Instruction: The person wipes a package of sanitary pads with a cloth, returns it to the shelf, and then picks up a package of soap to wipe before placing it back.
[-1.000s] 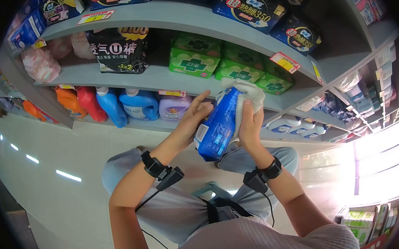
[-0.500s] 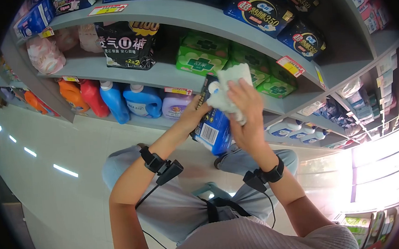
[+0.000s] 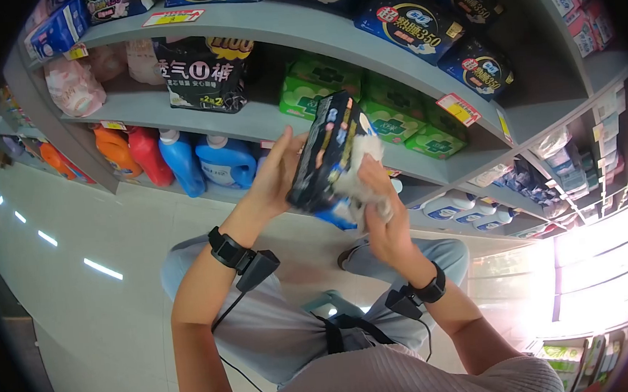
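Observation:
A dark pack of sanitary pads (image 3: 320,159) with a blue underside is held tilted in front of the shelves. My left hand (image 3: 273,177) grips its left side, with some fingers hidden by the pack. On the other side, my right hand (image 3: 390,220) is closed around a crumpled white cloth (image 3: 370,148), which lies against the pack's right side and lower corner. The pack's lower end and the cloth are slightly blurred. Just behind the pack, green packs (image 3: 389,118) stand on the middle shelf.
Similar dark packs (image 3: 408,25) line the upper shelf (image 3: 273,24). A black pack (image 3: 204,76) and pink packs (image 3: 75,87) sit on the middle one. Detergent bottles (image 3: 226,162) stand on the bottom shelf. My knees are below my arms, above the tiled floor (image 3: 105,232).
The pack has turned so its dark printed side faces up instead of the blue barcode side. My left hand has shifted left; my right hand and cloth have moved lower.

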{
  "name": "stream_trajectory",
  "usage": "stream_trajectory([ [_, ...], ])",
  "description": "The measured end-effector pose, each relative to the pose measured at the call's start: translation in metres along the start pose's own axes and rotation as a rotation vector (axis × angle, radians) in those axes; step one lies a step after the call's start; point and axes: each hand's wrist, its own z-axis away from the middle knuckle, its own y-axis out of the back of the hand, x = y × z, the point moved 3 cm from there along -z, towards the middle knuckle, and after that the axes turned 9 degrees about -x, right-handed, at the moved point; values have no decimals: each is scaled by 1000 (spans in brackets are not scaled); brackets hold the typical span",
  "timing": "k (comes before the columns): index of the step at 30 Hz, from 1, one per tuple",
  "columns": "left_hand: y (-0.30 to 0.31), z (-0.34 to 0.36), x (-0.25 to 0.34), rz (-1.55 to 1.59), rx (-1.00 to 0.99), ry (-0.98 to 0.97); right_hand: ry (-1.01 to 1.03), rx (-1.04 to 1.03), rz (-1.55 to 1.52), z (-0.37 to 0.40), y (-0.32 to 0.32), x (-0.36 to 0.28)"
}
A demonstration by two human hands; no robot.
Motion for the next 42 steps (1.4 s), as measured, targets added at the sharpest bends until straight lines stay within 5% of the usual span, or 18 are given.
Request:
stream_trajectory([
  [1,-2,-1,-5,2,-2,2,-2,1,2,-1,0,0],
  [3,3,9,-21,-253,469,-10,-136,45,-213,-3,-2,3],
  [4,2,13,-27,-516,75,-372,-136,44,-213,-3,-6,2],
  [5,18,19,-32,-516,78,-374,-41,-43,-187,-4,-13,-2],
  [8,18,18,-30,-396,24,-204,77,-201,-168,-5,-16,-8],
  [11,36,5,-41,290,197,179,151,-315,-156,-6,-19,-11],
  [13,29,4,-41,202,254,182,222,-393,-48,-4,-26,-13],
  [15,30,3,-44,289,73,180,233,-392,54,-3,-27,-16],
  [18,24,16,-46,20,268,56,151,-366,300,-8,-25,-22],
  [22,12,10,-42,300,51,87,67,-295,346,-19,-16,-20],
  [25,17,12,-44,116,308,106,33,-255,352,-28,-9,-16],
  [30,26,11,-46,199,329,151,4,-190,391,-35,5,-5],
  [36,14,11,-46,89,252,256,-50,74,93,-35,24,19],
  [38,4,7,-45,43,227,235,-392,66,-229,-32,25,35],
  [42,0,4,-45,0,162,227,-404,171,-109,-26,17,41],
])
